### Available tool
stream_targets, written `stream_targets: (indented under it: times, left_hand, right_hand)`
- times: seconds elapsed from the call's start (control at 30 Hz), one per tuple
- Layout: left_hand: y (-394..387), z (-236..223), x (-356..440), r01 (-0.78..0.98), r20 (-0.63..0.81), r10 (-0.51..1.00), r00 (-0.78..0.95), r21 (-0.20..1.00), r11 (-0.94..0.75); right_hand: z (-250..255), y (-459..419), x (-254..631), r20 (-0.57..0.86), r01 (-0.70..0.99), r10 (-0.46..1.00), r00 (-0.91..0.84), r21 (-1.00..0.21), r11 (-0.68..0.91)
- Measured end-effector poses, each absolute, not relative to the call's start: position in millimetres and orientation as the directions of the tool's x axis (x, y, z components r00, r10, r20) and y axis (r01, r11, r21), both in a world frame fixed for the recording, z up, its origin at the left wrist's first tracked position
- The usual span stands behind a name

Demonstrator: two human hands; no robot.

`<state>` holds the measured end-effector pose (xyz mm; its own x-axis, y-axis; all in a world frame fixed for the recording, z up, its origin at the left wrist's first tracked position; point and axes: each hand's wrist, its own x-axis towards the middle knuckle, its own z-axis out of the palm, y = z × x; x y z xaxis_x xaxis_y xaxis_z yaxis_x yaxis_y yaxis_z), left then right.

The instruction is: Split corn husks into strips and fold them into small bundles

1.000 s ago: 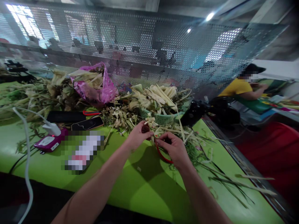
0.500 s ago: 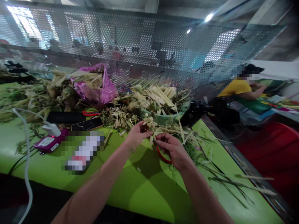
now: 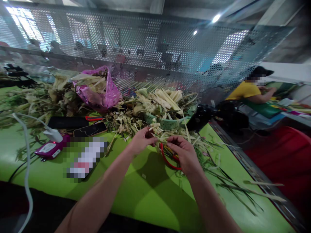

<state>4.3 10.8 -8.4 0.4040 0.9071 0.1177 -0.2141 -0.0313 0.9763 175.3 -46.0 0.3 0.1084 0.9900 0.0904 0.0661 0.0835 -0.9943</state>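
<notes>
My left hand (image 3: pixel 141 142) pinches a small bundle of pale dried husk pieces (image 3: pixel 156 127) between thumb and fingers. A light green husk strip (image 3: pixel 162 139) runs from that bundle to my right hand (image 3: pixel 186 153), whose thumb and forefinger are closed on its end. Just below the right fingers shows a red loop (image 3: pixel 167 163) like a scissor handle, partly hidden by the hand. Behind the hands stands a green basket (image 3: pixel 167 124) heaped with dried husks (image 3: pixel 167 98).
A pink plastic bag (image 3: pixel 111 94) of husks and a heap of dried plants (image 3: pixel 48 97) lie at the back left. Nearer are a phone (image 3: pixel 90 129), a purple power strip (image 3: pixel 52 150) and a blurred-out object (image 3: pixel 87 158). Stems and a black object (image 3: pixel 200 118) lie right.
My right hand has moved slightly up and right, drawing the husk strip flatter between the hands. More of the red loop shows. My left hand stays almost in place.
</notes>
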Motion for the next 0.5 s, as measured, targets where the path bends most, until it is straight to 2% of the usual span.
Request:
stream_targets:
  times: [0.13, 0.2, 0.3, 0.5]
  left_hand:
    - [7.7, -7.7, 6.3, -0.200, 0.101, 0.914, 0.392, 0.980, -0.022]
    - [5.4, -6.9, 8.4, -0.204, 0.097, 0.909, 0.404, 0.979, -0.014]
    - [3.0, -6.1, 10.3, -0.225, 0.092, 0.901, 0.423, 0.974, 0.006]
    - [4.8, -5.0, 7.5, -0.165, 0.078, 0.892, 0.444, 0.986, -0.003]
  right_hand:
    - [0.7, -48.5, 171.6, 0.265, 0.425, 0.964, 0.037, -0.877, 0.225]
    - [-0.9, -48.9, 170.8, 0.334, 0.544, 0.942, 0.027, -0.796, 0.267]
    - [-4.2, -48.5, 172.6, 0.378, 0.614, 0.926, 0.023, -0.736, 0.286]
    - [-3.1, -48.6, 175.4, 0.400, 0.597, 0.917, 0.001, -0.736, 0.320]
